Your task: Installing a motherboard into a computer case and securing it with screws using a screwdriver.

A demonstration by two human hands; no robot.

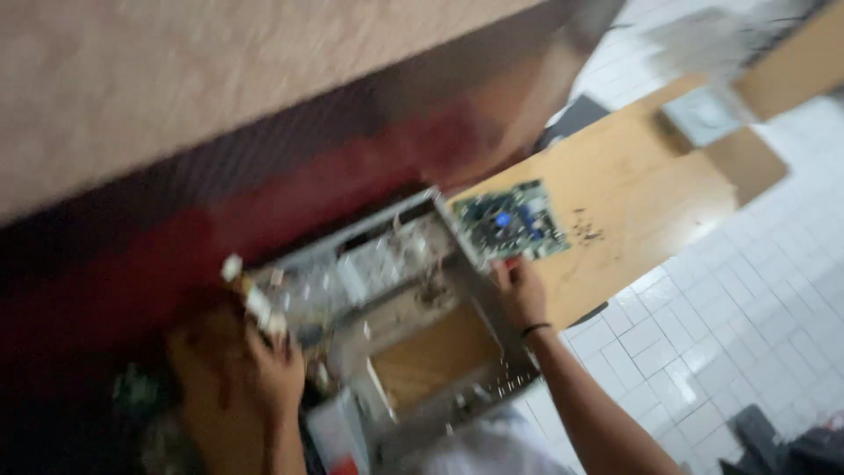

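- Nearest the head camera, my left hand [268,374] gripped the near-left edge of the open metal computer case [387,308]; fingers curled over the rim, closed on it.
- My right hand [520,295] rested at the case's far-right corner, fingertips pinching the edge of the green circuit board [512,222], as far as motion blur allowed me to tell.
- Circuit board lay on the wooden table [633,189], just beside the case; small loose screws or debris [587,232] lay near it.
- Case sat at the table edge, above the white tiled floor [747,290].
- Risk, by my judgement: the case could slip off the edge; the board could drag through the debris and be scratched.
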